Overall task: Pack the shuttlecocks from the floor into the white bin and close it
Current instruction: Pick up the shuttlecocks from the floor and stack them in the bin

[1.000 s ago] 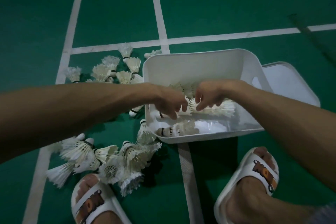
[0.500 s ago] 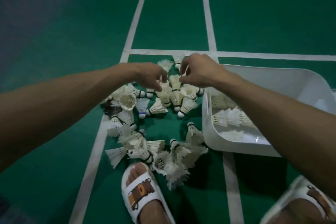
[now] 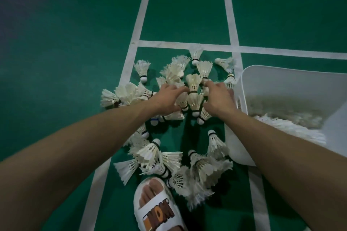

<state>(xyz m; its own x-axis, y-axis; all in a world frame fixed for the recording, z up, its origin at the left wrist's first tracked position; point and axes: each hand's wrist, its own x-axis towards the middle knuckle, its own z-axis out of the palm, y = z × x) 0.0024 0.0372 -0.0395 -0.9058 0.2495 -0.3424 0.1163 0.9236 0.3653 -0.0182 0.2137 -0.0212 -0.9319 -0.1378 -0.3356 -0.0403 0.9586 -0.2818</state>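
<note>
Far left, dark green court floor (image 3: 56, 43), crossed by white painted lines (image 3: 142, 11) running away and across; straddling the nearest line, a loose scatter of white feathered shuttlecocks (image 3: 150, 154) with black-banded cork tips, lying on their sides and pointing every way, spread from the far cross line down to the near foot.

Reaching in from the lower left, a bare forearm ending in the left hand (image 3: 167, 99); palm down, fingers stretched and spread, tips touching the feathers at the middle of the heap, nothing closed inside the palm.

Between the two hands, a nested column of shuttlecocks (image 3: 194, 84), several pushed one into another, flat on the floor with skirts pointing away.

Bottom centre, a white slide sandal with an orange and brown print (image 3: 159, 210), toes showing, feathers touching its front edge.

Just right of the column, the right hand (image 3: 218, 99), knuckles up, fingers dipped in among the feathers; impossible to tell whether anything is pinched or grasped.

Right edge, a white plastic bin (image 3: 281, 82), open-topped, standing on the floor just beside the heap; inside, packed shuttlecocks (image 3: 293, 129) lying in a pale mass along its bottom.
</note>
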